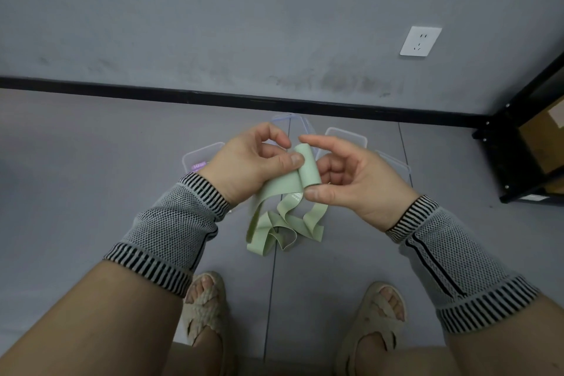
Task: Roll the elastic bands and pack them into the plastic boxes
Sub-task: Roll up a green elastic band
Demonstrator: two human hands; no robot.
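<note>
Grey floor (91, 162) runs up to a black skirting board (122, 90) and a grey wall with a white socket (420, 41); a black shelf frame (518, 143) stands at the right. Above the floor, both hands meet on a pale green elastic band (285, 192). Its upper end is wound into a short tight roll (309, 166), which stands between the two hands. The left hand (247, 165) presses its thumb on the flat strip just beside the roll, fingers curled behind it. The right hand (351, 174) pinches the roll, thumb at its lower end and fingers curled behind it, forefinger stretched over the top. The loose rest of the band hangs below the hands in twisted loops and folds, matt and smooth, with faint white print near the right thumb. Clear plastic boxes (346, 136) lie on the floor behind the hands, partly hidden by them; one at the left holds something purple (198, 166). Both wrists wear grey knitted sleeves (174, 223) with black-and-white striped cuffs. Two feet in beige woven sandals (204, 305) stand below.
</note>
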